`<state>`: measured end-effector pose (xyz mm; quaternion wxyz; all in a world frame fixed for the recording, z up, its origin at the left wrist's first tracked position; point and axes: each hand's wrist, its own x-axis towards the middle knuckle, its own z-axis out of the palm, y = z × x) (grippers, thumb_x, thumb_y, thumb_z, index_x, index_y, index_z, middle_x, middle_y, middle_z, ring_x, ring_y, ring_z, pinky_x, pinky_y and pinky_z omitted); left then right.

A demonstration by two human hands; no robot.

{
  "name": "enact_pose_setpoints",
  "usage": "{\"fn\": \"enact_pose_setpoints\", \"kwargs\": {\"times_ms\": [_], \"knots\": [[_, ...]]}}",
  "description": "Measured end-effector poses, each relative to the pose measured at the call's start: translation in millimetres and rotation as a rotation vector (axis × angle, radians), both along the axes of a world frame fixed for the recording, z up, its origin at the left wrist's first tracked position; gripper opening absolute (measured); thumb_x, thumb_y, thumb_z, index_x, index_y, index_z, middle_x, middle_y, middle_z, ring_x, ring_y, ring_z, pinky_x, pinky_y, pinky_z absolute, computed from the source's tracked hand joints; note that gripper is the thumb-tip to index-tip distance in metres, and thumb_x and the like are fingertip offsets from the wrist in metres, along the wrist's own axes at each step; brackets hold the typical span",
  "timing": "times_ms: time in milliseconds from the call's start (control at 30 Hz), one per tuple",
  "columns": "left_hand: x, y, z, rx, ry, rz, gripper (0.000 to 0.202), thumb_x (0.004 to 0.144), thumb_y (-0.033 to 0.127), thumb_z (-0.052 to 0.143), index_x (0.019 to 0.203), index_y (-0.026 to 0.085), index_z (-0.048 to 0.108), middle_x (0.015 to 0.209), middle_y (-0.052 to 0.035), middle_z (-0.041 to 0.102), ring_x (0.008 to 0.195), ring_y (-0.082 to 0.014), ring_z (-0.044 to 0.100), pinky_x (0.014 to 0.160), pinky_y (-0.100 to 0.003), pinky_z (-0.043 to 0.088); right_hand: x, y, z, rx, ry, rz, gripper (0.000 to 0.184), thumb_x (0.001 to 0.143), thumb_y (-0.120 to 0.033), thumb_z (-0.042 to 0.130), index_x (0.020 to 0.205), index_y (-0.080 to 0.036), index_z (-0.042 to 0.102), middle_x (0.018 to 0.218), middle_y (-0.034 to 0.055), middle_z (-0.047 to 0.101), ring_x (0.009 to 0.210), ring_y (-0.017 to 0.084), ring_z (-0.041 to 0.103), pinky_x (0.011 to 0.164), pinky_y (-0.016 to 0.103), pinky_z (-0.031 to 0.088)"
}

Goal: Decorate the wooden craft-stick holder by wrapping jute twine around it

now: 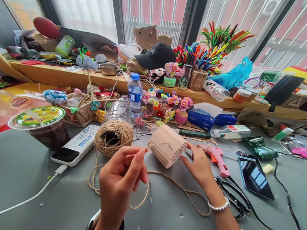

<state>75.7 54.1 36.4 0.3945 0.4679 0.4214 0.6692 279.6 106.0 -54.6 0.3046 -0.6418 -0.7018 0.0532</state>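
Observation:
My left hand (124, 178) is closed, thumb and forefinger pinching the end of a strand of jute twine (168, 175). That end points at a cylinder made of wooden craft sticks (164, 144), which lies on its side. My right hand (199, 164) has its thumb and fingers at the cylinder's right end, gripping its edge. A thin, clear glue-like streak shows on the side of the cylinder. From the ball of jute twine (125, 135), left of the cylinder, the strand loops across the grey table (179, 225).
A pink glue gun (217, 157), black-handled scissors (234, 198) and a dark phone (256, 174) lie to the right. On the left stand a lidded drink cup (41, 124) and a white power bank (76, 145). A water bottle (135, 96) and flower crafts stand behind.

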Motion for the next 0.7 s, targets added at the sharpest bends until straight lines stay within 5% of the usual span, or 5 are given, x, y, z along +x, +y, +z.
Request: {"fn": "enact_pose_setpoints", "kwargs": {"times_ms": [167,467,600,700], "knots": [[-4,8,-2.1,0.020,-0.059,-0.036,0.014,0.077,0.030,0.060,0.075,0.016,0.062,0.037,0.0063,0.047,0.030,-0.0038,0.036,0.028,-0.013,0.021,-7,-2,4.8,-0.005,0.048,0.050,0.044,0.079,-0.045,0.054,0.114,-0.019,0.053,0.108,0.0098,0.061,0.100,0.026,0.054,0.086,0.041,0.043],[4,76,-8.1,0.041,-0.381,-0.348,0.019,0.073,0.034,0.064,0.072,0.015,0.060,0.034,0.0107,0.033,0.030,-0.0006,0.020,0.034,-0.016,0.018,-16,-2,5.6,-0.083,0.061,0.191,0.054,0.079,-0.043,0.055,0.125,-0.019,0.046,0.121,0.0095,0.055,0.106,0.027,0.051,0.088,0.042,0.044],[7,90,-17.1,-0.013,-0.425,-0.405,0.019,0.071,0.033,0.065,0.072,0.015,0.060,0.034,0.0110,0.032,0.030,-0.0005,0.019,0.035,-0.016,0.017,-14,-1,9.9,-0.060,0.122,0.329,0.069,0.076,-0.047,0.059,0.135,-0.022,0.035,0.131,0.0096,0.047,0.117,0.028,0.044,0.096,0.046,0.038],[9,96,-21.7,-0.036,-0.464,-0.439,0.019,0.071,0.033,0.066,0.073,0.015,0.060,0.035,0.0114,0.031,0.031,-0.0006,0.017,0.035,-0.016,0.017,-15,-1,11.9,-0.043,0.206,0.373,0.062,0.079,-0.046,0.057,0.133,-0.023,0.037,0.132,0.0073,0.047,0.119,0.024,0.045,0.099,0.039,0.037]]}}
